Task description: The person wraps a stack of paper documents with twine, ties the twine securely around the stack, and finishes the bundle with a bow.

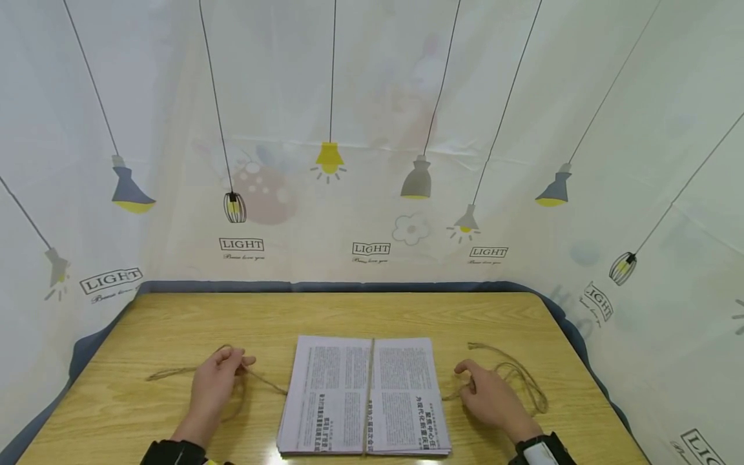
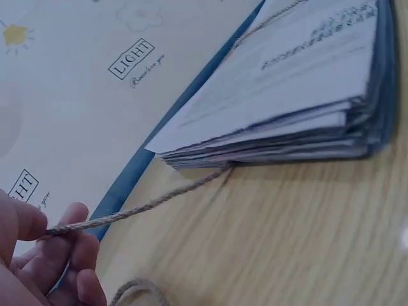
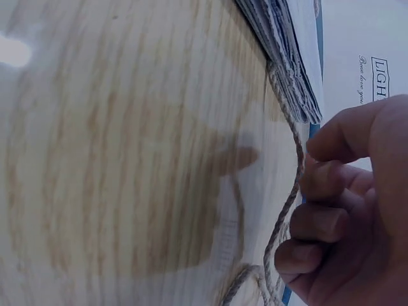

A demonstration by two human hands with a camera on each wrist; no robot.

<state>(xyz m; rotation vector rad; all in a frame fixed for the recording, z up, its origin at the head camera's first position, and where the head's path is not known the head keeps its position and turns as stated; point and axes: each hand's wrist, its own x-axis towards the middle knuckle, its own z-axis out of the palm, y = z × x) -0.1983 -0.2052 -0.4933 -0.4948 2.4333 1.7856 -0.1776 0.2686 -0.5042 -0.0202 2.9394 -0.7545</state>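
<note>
A stack of newspapers point(image 1: 331, 394) lies on the table, with one strand of twine point(image 1: 369, 387) running front to back over its middle. More twine point(image 2: 153, 204) comes from under the stack's left side, and my left hand point(image 1: 215, 381) pinches it between thumb and fingers. At the right side, another length of twine point(image 3: 299, 143) leads out from under the papers. My right hand point(image 1: 491, 397) is beside this length, its loosely bent fingers point(image 3: 322, 220) near or touching the twine without visibly gripping it. Loops of twine point(image 1: 535, 387) lie beyond that hand.
The wooden table point(image 1: 232, 316) has a dark blue edge point(image 1: 349, 287) at the back. A pale curtain point(image 1: 372, 97) printed with lamps stands behind and around it. A loose twine end point(image 1: 168, 373) trails left of my left hand.
</note>
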